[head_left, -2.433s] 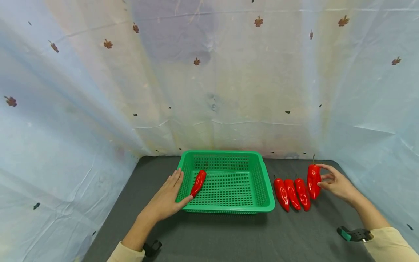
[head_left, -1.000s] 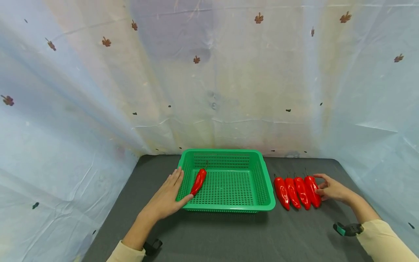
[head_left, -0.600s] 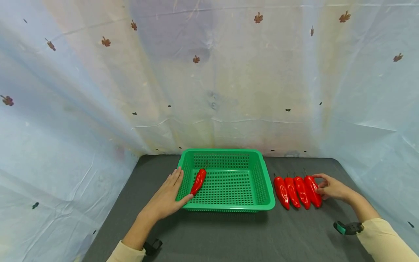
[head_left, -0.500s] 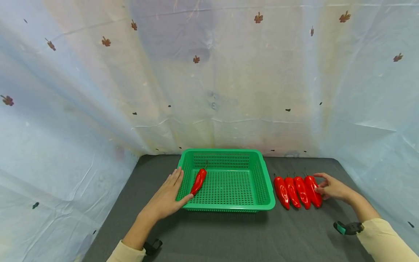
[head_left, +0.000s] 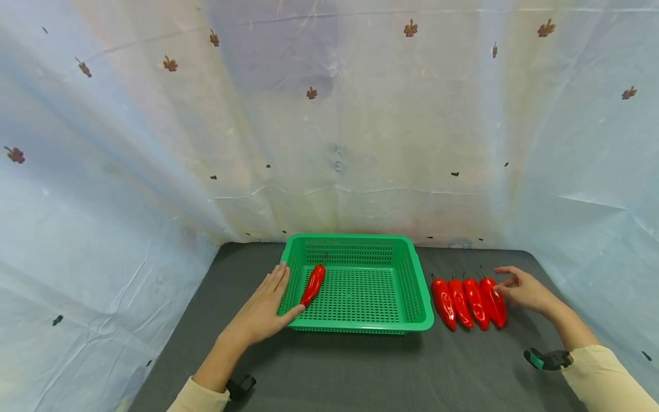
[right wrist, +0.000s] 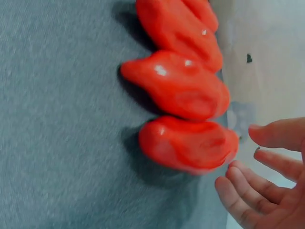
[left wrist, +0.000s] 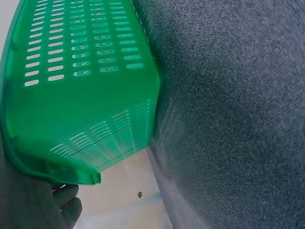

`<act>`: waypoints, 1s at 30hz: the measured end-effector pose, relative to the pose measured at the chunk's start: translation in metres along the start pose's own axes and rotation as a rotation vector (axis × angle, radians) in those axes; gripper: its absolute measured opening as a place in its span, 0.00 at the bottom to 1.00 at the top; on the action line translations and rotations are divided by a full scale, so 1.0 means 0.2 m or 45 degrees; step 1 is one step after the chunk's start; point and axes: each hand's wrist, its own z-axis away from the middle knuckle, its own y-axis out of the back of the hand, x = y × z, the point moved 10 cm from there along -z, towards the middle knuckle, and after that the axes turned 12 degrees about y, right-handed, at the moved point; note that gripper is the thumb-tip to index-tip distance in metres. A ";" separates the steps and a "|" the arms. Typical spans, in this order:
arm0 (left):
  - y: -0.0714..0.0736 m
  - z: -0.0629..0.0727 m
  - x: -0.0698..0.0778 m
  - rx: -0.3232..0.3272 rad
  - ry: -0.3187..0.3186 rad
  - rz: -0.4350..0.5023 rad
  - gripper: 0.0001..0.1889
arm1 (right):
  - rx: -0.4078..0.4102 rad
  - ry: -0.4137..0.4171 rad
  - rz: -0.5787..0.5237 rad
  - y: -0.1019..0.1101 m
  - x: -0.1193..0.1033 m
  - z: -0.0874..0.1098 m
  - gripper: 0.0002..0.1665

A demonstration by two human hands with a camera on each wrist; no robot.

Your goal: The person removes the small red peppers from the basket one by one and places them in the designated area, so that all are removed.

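Note:
Across the left rim of a green plastic basket (head_left: 360,327) rests my left hand (head_left: 259,312), its fingers straight and thumb spread. Inside, at the left, lies one red pepper (head_left: 313,285). Several more glossy red peppers (head_left: 444,303) lie side by side on the table, right of the basket. My right hand (head_left: 525,292) is beside the rightmost pepper (head_left: 493,303). In the right wrist view its fingers are loosely parted near that pepper's stem end, with a small gap between. The left wrist view shows the basket's slotted outer wall (left wrist: 81,105) and fingers at its rim.
A dark grey cloth covers the table (head_left: 360,372). Behind and to both sides hangs a pale sheet (head_left: 370,143) with brown leaf marks. A black band (head_left: 548,359) with a green part is below the right wrist.
My right hand set a pepper down at the right end of the row, then loosened its fingers and drew slightly away from it. The left hand stayed on the basket rim.

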 end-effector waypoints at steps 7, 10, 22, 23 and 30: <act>0.00 0.00 0.00 0.009 -0.008 -0.006 0.55 | 0.124 0.129 0.044 0.01 -0.16 -0.02 0.33; 0.00 0.00 0.01 0.008 -0.007 -0.005 0.55 | 0.167 0.179 0.062 0.01 -0.26 -0.04 0.33; 0.01 0.00 0.01 0.003 -0.005 0.006 0.55 | 0.243 0.307 0.044 -0.05 -0.60 -0.12 0.31; 0.01 0.00 0.01 0.000 -0.004 0.006 0.55 | 0.246 0.317 0.037 -0.06 -0.63 -0.13 0.31; 0.00 0.00 0.01 -0.003 -0.002 -0.005 0.56 | 0.237 0.377 -0.007 -0.12 -0.79 -0.18 0.31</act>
